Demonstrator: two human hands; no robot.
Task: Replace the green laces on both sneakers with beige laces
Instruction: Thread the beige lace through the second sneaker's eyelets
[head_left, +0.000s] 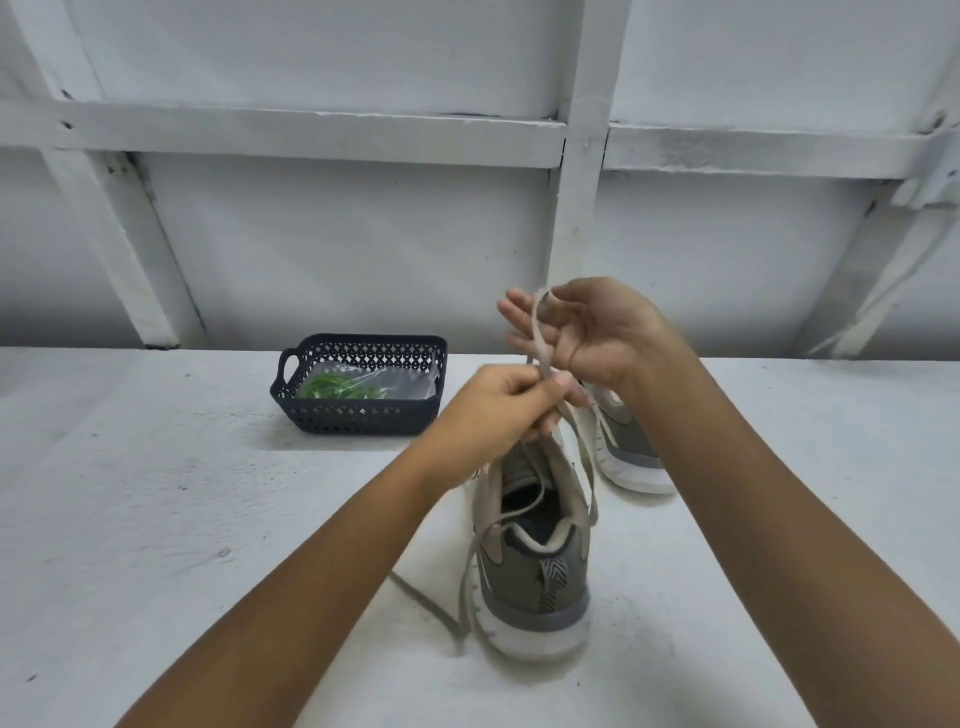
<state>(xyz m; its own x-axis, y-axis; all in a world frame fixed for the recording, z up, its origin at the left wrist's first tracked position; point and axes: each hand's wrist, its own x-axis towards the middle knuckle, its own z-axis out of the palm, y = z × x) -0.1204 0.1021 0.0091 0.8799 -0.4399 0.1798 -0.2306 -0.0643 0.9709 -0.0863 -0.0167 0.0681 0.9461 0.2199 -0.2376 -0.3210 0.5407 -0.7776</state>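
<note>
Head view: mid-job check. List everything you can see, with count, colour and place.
near sneaker: 1, grey with white sole, table centre, heel toward the camera
far sneaker: 1, grey with white sole, behind the near one, partly hidden by the right forearm
beige lace: 1 seen, beige, rising from the near sneaker, ends trailing onto the table
basket: 1, dark, table left of the sneakers
green laces: count unclear, green, in a clear bag inside the basket
table: 1, white
left grip: 1, bare hand, pinches the beige lace
right grip: 1, bare hand, lace looped over its fingers; hold unclear
</note>
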